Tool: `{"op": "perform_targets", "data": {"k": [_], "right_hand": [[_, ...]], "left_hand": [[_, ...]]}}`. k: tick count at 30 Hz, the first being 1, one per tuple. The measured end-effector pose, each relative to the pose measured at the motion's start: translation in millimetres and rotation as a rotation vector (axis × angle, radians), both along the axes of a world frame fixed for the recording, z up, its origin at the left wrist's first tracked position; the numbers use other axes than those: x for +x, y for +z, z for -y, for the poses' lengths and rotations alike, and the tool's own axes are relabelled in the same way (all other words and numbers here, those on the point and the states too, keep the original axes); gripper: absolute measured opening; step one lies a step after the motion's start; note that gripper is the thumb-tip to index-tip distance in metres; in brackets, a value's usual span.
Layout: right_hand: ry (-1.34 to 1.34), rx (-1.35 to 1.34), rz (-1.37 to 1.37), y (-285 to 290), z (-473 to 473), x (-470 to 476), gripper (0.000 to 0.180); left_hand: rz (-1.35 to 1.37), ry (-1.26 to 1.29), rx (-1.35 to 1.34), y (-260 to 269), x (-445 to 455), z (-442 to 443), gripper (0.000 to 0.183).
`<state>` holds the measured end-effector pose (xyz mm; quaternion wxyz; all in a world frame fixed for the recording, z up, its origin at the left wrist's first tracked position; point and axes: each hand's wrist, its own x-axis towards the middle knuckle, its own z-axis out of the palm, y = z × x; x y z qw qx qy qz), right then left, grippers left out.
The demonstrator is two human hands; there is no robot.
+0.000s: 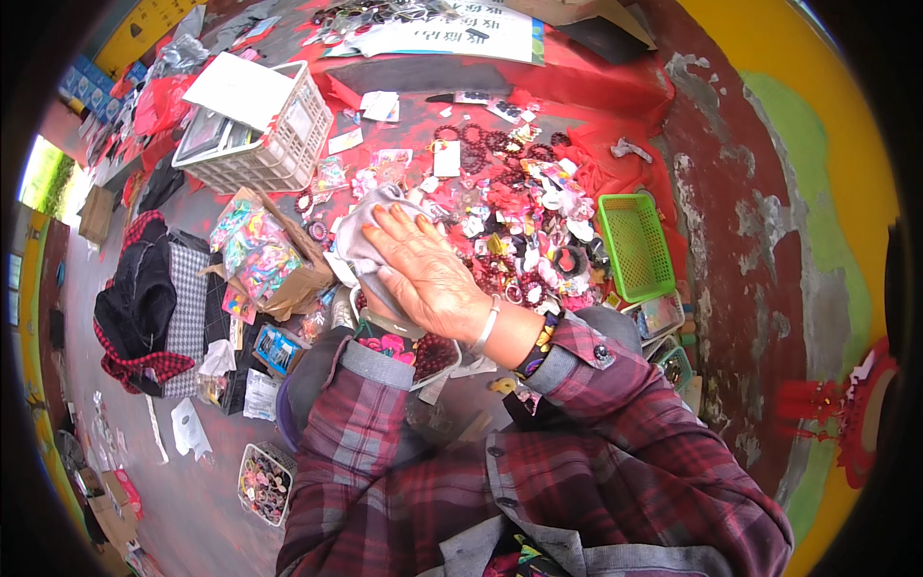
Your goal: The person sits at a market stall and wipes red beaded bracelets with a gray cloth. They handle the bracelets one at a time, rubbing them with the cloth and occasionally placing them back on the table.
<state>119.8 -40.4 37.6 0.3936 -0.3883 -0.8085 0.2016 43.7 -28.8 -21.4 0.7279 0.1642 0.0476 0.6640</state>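
Observation:
My right hand (pixel 425 278) lies flat, palm down, with fingers extended over a light grey cloth (pixel 360 234). Beneath it, my left hand (pixel 381 299) is mostly hidden by the cloth and the right hand; only skin near the wrist shows, so its grip is hidden. Just beyond both hands spreads a pile of hair accessories (pixel 533 238), among them dark red bead bracelets (pixel 472 159). Under my wrists, a white basket (pixel 451 368) holds dark red beads.
At the left are an open cardboard box (pixel 306 285) of colourful packets, a white plastic crate (pixel 288 148) and a dark jacket (pixel 137 288). A green plastic basket (pixel 670 267) sits at right. A small basket (pixel 287 469) of hair ties stands lower left. The peeling wall (pixel 750 238) runs along the right.

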Motion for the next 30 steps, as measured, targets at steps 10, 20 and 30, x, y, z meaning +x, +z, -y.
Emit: {"op": "perform_targets", "data": {"k": [10,20,30], "right_hand": [[-0.285,-0.001,-0.024,-17,-31,23,0.046],[-0.083,-0.017,-0.005,-8,-18,14,0.049],[-0.128,-0.035,-0.044,-11,-7,9,0.043]], "left_hand": [[0.002,-0.179,-0.233,40,14,0,0.051],[0.233,-0.288,0.084,-4,6,2,0.059],[-0.055,-0.170,0.019,26,-1,-10,0.049]]}}
